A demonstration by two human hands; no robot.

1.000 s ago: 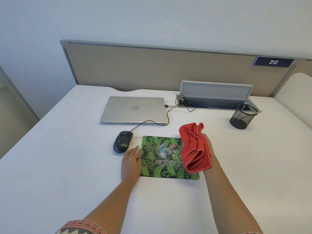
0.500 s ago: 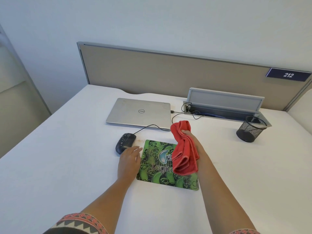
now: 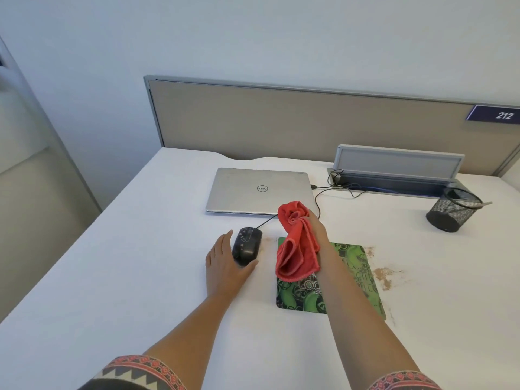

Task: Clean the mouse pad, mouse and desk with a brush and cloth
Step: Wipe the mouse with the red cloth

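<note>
A green patterned mouse pad (image 3: 357,274) lies on the white desk (image 3: 135,277). A black wired mouse (image 3: 247,243) sits just left of the pad. My left hand (image 3: 225,268) rests open on the desk, its fingers around the mouse's near left side and touching it. My right hand (image 3: 316,226) holds a red cloth (image 3: 297,243) that hangs bunched above the pad's left part and hides it. Brown dirt (image 3: 384,274) speckles the desk right of the pad. No brush is visible.
A closed silver laptop (image 3: 260,190) lies behind the mouse, its cable running to an open cable tray (image 3: 394,175) at the back. A black mesh pen cup (image 3: 450,209) stands at the right. A beige partition (image 3: 281,125) borders the desk's far edge.
My left hand slid from the pad's left edge over to the mouse. My right hand carried the red cloth leftward and farther back. The view shifted, revealing the dirt right of the pad.
</note>
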